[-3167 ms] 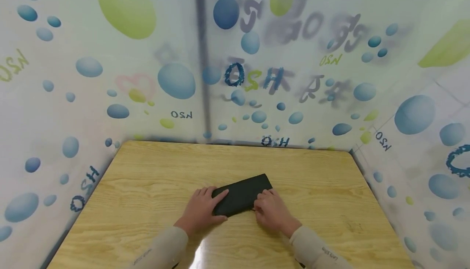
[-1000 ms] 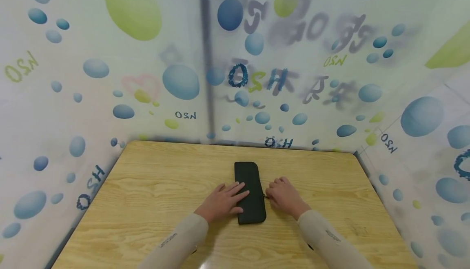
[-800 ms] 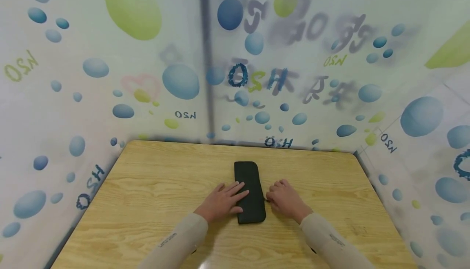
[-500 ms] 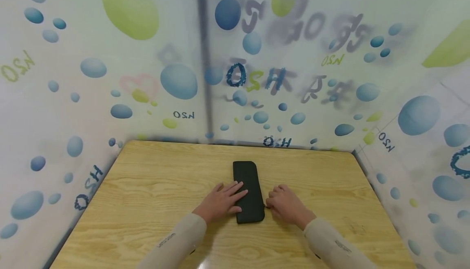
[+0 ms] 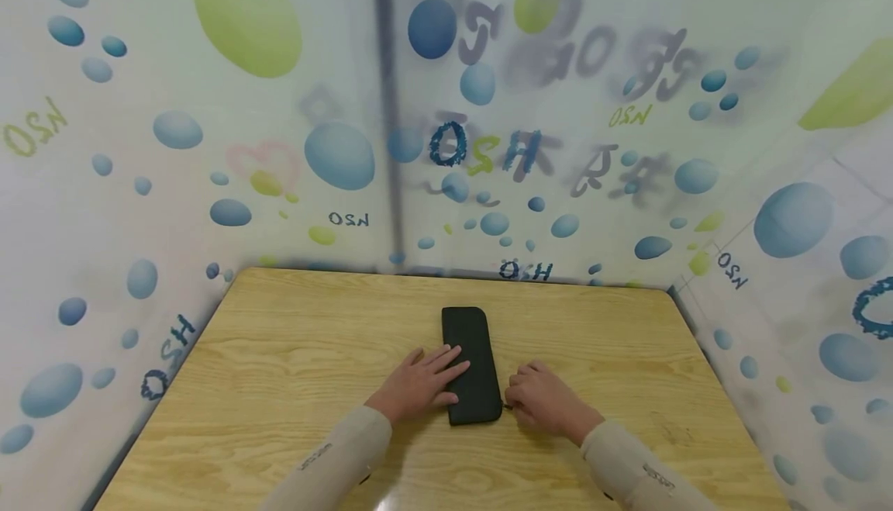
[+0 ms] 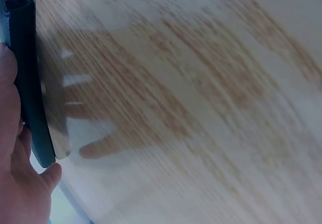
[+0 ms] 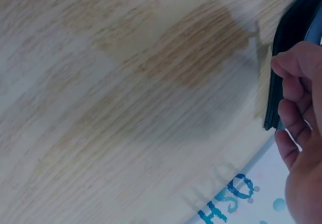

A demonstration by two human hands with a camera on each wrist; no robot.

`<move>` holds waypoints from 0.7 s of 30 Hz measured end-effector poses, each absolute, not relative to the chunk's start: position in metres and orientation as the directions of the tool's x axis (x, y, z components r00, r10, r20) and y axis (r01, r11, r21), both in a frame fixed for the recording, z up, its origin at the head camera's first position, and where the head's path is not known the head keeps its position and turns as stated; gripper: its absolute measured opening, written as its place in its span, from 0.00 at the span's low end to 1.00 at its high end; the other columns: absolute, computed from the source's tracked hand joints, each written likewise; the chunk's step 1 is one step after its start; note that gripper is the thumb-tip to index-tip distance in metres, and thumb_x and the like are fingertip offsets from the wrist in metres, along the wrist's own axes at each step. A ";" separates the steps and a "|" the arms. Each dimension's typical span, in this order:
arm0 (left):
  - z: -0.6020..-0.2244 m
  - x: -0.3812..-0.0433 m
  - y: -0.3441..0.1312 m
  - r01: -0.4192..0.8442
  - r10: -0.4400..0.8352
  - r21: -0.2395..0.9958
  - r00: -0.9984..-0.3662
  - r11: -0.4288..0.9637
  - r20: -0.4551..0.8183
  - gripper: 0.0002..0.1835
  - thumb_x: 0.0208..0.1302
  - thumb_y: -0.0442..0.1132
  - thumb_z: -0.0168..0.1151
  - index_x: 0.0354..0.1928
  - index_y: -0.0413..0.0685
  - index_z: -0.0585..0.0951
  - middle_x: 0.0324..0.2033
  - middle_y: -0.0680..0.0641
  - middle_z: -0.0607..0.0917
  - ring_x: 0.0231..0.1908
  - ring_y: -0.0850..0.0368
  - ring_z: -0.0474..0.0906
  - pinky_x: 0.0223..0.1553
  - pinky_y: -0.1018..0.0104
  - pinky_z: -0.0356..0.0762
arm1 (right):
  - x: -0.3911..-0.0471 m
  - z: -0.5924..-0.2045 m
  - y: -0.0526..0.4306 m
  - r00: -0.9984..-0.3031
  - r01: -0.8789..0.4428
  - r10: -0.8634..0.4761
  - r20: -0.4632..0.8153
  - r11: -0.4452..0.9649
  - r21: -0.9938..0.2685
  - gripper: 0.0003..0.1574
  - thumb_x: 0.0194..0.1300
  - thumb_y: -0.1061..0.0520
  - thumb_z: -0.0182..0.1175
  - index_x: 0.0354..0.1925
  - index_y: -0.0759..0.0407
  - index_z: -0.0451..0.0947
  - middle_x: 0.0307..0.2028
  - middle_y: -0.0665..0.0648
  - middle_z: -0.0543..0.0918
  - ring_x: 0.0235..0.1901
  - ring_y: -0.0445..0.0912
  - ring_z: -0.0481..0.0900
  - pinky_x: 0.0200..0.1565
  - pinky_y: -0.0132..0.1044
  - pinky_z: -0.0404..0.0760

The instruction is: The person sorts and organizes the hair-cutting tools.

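A long black zip wallet (image 5: 477, 371) lies on the table, its length running away from me. My left hand (image 5: 413, 388) rests on its left side with fingers spread flat across the cover; the left wrist view shows that hand (image 6: 22, 194) along the wallet's edge (image 6: 25, 68). At the near right corner, my right hand (image 5: 546, 401) pinches the small zipper pull (image 5: 507, 406), fingers curled. In the right wrist view, the thumb and index finger of this hand (image 7: 304, 98) meet beside the wallet's dark side (image 7: 289, 32), and the pull is hidden.
The wallet lies on a light wood-grain table (image 5: 307, 325). Pale walls (image 5: 593, 69) printed with blue and green bubbles and lettering stand close behind the table and along both its sides.
The wallet has turned from lying slantwise to pointing away from me. Over the last second my right hand has drawn the zipper pull along the right edge toward me; my left hand stayed in place.
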State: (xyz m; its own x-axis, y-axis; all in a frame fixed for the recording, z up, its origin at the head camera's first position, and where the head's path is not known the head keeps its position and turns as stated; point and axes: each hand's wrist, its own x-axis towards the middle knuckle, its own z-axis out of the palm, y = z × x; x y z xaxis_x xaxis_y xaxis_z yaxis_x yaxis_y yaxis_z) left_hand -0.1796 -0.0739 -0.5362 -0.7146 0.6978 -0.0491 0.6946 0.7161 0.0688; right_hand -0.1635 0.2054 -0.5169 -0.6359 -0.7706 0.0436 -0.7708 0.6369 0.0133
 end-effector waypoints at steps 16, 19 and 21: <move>-0.539 -0.179 -0.076 0.696 0.698 0.053 -0.715 0.716 -0.034 0.33 0.72 0.64 0.38 0.76 0.67 0.54 0.77 0.54 0.54 0.75 0.57 0.52 0.70 0.43 0.61 | -0.156 -0.518 0.202 -0.623 -0.781 -0.782 0.033 0.620 -0.077 0.07 0.55 0.55 0.65 0.23 0.45 0.79 0.22 0.40 0.74 0.27 0.36 0.70 0.38 0.33 0.69; -0.539 -0.179 -0.076 0.699 0.700 0.052 -0.713 0.714 -0.027 0.33 0.72 0.64 0.38 0.76 0.67 0.54 0.77 0.53 0.54 0.75 0.57 0.53 0.69 0.42 0.61 | -0.154 -0.520 0.201 -0.617 -0.786 -0.785 0.055 0.612 -0.083 0.07 0.55 0.54 0.66 0.23 0.45 0.79 0.22 0.40 0.74 0.27 0.35 0.70 0.36 0.32 0.68; -0.539 -0.178 -0.076 0.698 0.700 0.051 -0.714 0.714 -0.028 0.33 0.72 0.64 0.38 0.76 0.67 0.54 0.77 0.53 0.54 0.76 0.56 0.52 0.69 0.42 0.61 | -0.152 -0.521 0.200 -0.617 -0.787 -0.784 0.067 0.612 -0.081 0.07 0.55 0.54 0.66 0.23 0.45 0.79 0.22 0.39 0.74 0.28 0.35 0.69 0.36 0.32 0.68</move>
